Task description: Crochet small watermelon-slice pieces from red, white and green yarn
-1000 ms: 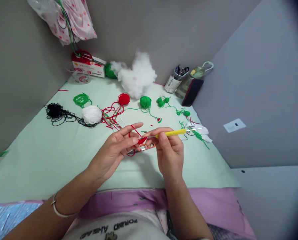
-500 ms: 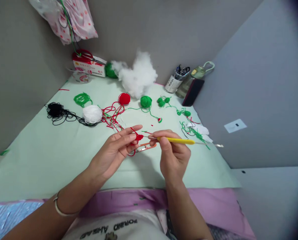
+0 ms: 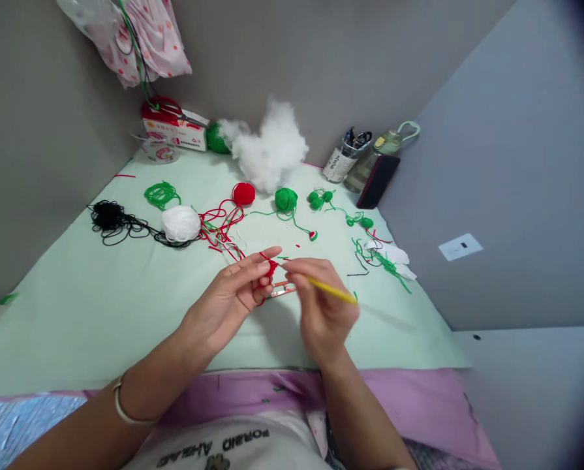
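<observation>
The small red yarn piece [image 3: 271,267] is pinched in the left hand [image 3: 226,294] above the counter [image 3: 125,313]. Right of the piece, the right hand [image 3: 325,310] grips a yellow hook [image 3: 335,290], pointed at it; whether they touch is unclear. Beyond the piece sit a red ball [image 3: 243,194], a green ball [image 3: 286,200] and, farther, white stuffing [image 3: 271,147]; left of it, a white ball [image 3: 181,224].

Pale grn tbl [image 3: 125,326] holds blk yarn [image 3: 108,215], wht ball [image 3: 181,224], red ball [image 3: 243,194], grn ball [image 3: 286,200] & wht fluff [image 3: 272,147].
</observation>
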A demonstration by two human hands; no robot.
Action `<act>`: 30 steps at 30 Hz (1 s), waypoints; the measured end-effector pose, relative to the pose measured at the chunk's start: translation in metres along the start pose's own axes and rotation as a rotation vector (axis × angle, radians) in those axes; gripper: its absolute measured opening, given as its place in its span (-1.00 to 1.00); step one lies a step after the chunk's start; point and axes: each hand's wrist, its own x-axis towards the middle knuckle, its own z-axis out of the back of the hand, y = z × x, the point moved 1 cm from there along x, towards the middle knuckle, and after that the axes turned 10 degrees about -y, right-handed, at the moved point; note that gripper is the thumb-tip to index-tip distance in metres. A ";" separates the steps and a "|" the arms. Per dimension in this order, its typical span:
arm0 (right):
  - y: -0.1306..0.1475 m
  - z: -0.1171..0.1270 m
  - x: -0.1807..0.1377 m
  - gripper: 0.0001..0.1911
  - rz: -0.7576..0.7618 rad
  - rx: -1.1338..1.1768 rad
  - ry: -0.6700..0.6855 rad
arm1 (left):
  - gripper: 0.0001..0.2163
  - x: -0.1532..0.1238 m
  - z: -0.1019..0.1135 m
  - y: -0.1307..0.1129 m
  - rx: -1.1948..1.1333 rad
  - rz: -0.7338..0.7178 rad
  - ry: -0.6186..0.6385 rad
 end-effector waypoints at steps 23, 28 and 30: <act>0.001 -0.007 -0.001 -0.70 0.125 -0.072 -0.026 | -0.56 -0.007 -0.003 0.001 0.147 -0.094 0.032; -0.005 -0.001 0.011 -0.83 -0.386 0.283 0.027 | -0.63 -0.005 -0.001 -0.008 0.146 -0.060 0.087; -0.004 0.002 0.013 -0.79 -0.450 0.333 0.057 | -0.63 -0.005 0.000 -0.010 0.151 -0.062 0.100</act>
